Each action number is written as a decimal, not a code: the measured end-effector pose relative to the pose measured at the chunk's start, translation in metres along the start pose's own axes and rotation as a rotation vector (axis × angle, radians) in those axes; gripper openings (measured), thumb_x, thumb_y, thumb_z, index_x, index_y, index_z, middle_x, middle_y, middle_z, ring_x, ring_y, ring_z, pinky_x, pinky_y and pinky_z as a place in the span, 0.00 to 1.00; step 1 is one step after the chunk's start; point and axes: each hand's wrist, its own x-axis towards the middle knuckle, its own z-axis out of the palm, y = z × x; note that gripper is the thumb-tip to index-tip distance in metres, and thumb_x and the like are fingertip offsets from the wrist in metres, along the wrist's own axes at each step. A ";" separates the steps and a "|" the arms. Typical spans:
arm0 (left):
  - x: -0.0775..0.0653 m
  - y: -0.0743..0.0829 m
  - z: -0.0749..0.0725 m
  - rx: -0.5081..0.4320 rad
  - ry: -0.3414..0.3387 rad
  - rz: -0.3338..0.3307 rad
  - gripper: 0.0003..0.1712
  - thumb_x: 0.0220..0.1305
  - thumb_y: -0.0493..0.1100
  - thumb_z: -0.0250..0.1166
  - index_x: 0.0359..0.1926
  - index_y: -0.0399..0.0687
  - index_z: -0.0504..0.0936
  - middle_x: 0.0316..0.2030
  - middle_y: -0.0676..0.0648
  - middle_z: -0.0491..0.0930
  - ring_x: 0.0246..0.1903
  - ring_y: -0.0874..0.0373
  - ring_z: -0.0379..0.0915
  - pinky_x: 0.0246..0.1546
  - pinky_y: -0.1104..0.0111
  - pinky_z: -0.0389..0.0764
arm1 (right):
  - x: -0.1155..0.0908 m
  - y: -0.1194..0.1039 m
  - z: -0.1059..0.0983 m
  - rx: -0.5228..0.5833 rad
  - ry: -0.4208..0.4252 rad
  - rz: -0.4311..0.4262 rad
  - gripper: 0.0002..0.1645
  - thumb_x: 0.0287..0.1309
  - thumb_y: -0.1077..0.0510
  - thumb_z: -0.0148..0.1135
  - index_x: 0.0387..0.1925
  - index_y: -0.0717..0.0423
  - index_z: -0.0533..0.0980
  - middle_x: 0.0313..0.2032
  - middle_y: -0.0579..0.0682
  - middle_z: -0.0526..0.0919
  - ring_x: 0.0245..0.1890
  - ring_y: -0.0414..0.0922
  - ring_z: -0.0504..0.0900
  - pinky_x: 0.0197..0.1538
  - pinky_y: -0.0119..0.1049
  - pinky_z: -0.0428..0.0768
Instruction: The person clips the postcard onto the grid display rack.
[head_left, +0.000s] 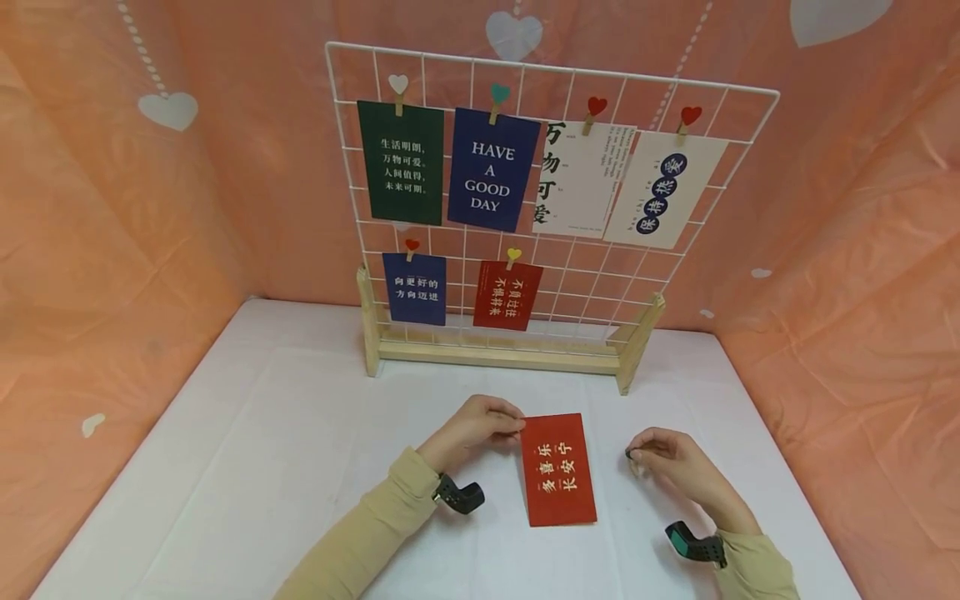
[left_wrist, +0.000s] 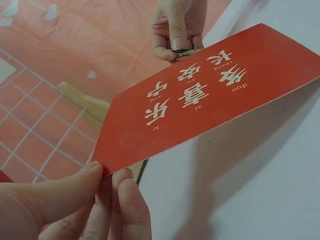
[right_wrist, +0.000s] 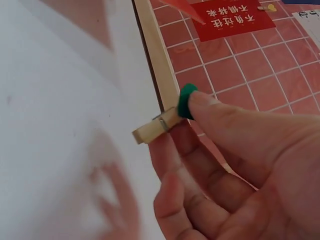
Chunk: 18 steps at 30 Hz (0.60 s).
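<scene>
My left hand [head_left: 483, 425] pinches a red card [head_left: 558, 471] at one corner, thumb on the printed face and fingers behind, as the left wrist view shows. Pale characters run across the card, which is held over the white table. To the right of the card, my right hand [head_left: 671, 458] pinches a small wooden clothespin [right_wrist: 155, 126] with a dark green top piece [right_wrist: 187, 101] under the thumb. The clothespin's tip points away from the fingers, and a gap separates it from the card in the head view.
Behind the hands stands a white wire grid [head_left: 585, 283] on a wooden stand [head_left: 495, 357]. Several cards hang there from heart-topped clothespins, including a green card [head_left: 405, 162] and a small red card [head_left: 507, 296]. Pinkish-orange curtains [head_left: 112, 250] surround the white table [head_left: 247, 433].
</scene>
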 end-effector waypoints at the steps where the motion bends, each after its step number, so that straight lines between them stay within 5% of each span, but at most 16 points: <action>1: 0.000 0.001 -0.001 -0.003 0.001 0.006 0.11 0.61 0.34 0.65 0.42 0.28 0.80 0.28 0.45 0.82 0.27 0.58 0.79 0.38 0.63 0.84 | 0.002 0.000 0.000 0.004 0.013 -0.006 0.12 0.63 0.61 0.61 0.41 0.70 0.75 0.36 0.61 0.81 0.33 0.44 0.80 0.35 0.32 0.79; 18: 0.005 0.027 -0.014 0.020 0.046 0.078 0.11 0.63 0.33 0.63 0.43 0.27 0.80 0.31 0.45 0.82 0.29 0.59 0.79 0.45 0.54 0.82 | 0.027 -0.019 0.008 0.106 0.120 0.003 0.21 0.65 0.58 0.59 0.51 0.72 0.71 0.41 0.59 0.80 0.37 0.43 0.80 0.43 0.35 0.81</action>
